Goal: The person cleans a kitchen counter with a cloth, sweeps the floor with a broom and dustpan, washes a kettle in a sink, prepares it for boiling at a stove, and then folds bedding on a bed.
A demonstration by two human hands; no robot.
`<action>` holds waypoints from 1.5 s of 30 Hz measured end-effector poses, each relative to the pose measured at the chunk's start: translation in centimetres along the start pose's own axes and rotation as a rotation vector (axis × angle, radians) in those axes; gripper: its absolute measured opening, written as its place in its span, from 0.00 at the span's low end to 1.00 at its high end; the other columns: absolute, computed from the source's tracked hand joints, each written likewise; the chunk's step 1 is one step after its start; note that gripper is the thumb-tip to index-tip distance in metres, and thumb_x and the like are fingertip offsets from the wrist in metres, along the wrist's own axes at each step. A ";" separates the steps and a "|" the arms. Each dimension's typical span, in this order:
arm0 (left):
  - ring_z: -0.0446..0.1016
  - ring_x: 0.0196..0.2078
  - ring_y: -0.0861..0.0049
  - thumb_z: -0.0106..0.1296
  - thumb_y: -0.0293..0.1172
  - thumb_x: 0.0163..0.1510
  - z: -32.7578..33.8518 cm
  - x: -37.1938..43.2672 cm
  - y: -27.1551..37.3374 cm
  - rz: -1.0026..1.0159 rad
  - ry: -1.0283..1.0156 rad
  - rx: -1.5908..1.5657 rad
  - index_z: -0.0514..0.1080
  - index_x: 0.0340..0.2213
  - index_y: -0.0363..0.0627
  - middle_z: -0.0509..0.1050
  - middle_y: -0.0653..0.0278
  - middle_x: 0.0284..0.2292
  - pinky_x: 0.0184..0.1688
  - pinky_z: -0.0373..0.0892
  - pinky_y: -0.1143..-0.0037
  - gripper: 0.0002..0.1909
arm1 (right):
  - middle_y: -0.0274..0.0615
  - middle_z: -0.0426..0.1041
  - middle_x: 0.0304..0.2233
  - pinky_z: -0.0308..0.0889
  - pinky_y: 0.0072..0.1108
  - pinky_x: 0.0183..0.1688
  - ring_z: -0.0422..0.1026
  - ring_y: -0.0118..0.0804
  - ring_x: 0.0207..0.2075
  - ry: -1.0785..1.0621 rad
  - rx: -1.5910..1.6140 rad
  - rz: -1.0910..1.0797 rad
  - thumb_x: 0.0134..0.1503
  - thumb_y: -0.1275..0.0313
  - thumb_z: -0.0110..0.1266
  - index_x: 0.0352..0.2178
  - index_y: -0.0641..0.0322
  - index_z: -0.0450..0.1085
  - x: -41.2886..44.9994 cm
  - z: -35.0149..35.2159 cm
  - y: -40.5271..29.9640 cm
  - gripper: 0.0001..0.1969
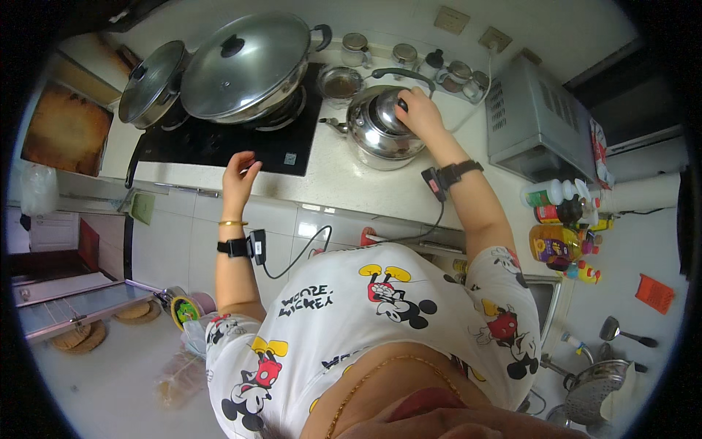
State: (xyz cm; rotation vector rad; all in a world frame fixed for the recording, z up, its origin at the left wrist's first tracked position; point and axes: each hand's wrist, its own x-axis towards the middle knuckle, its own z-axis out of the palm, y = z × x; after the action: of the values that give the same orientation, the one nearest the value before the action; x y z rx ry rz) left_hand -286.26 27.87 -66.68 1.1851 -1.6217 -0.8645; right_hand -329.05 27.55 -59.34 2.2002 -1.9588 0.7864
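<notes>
My right hand [421, 114] grips the black knob of a shiny metal kettle lid [390, 111]. The lid tilts over the dark opening of a stainless steel kettle [378, 145], which stands on the white countertop. The kettle's black handle [403, 72] leans towards the wall, and its spout [333, 124] points left at the cooktop. Holding nothing, my left hand [240, 167] hovers by the front edge of the black gas cooktop [219, 148], its fingers loosely curled and the thumb apart.
A large lidded wok [247, 66] and a lidded pan [153, 82] stand on the burners. Behind the kettle are a glass bowl [340, 85] and several seasoning jars [405, 55]. To the right are a grey metal appliance [540, 115], a power cord [482, 99] and several bottles [554, 244].
</notes>
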 end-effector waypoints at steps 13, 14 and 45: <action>0.70 0.40 0.78 0.52 0.26 0.51 -19.5 -16.0 -11.4 -0.320 0.422 -0.034 0.68 0.38 0.36 0.73 0.60 0.38 0.45 0.66 0.79 0.12 | 0.52 0.65 0.41 0.63 0.28 0.46 0.67 0.48 0.43 -0.199 0.192 0.086 0.40 0.64 0.63 0.43 0.58 0.66 0.6 4.0 -0.2 0.26; 0.70 0.41 0.78 0.51 0.25 0.51 -20.0 -16.0 -11.9 -0.332 0.429 -0.050 0.67 0.39 0.36 0.72 0.60 0.38 0.45 0.65 0.79 0.12 | 0.51 0.65 0.41 0.63 0.28 0.46 0.67 0.48 0.43 -0.219 0.213 0.110 0.40 0.64 0.63 0.43 0.58 0.66 0.9 4.3 0.4 0.27; 0.69 0.43 0.76 0.48 0.27 0.54 -45.0 -20.5 -11.8 -0.356 0.677 0.071 0.66 0.42 0.38 0.71 0.59 0.41 0.45 0.66 0.78 0.13 | 0.55 0.70 0.32 0.59 0.37 0.40 0.65 0.55 0.37 0.463 -0.518 0.062 0.40 0.53 0.61 0.32 0.66 0.69 2.6 10.7 -11.2 0.26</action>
State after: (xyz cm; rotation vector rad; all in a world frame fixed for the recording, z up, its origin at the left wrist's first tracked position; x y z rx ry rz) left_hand -237.80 43.14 -67.93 1.6288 -0.9110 -0.5259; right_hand -314.99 22.86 -64.54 1.5121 -1.7491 0.6284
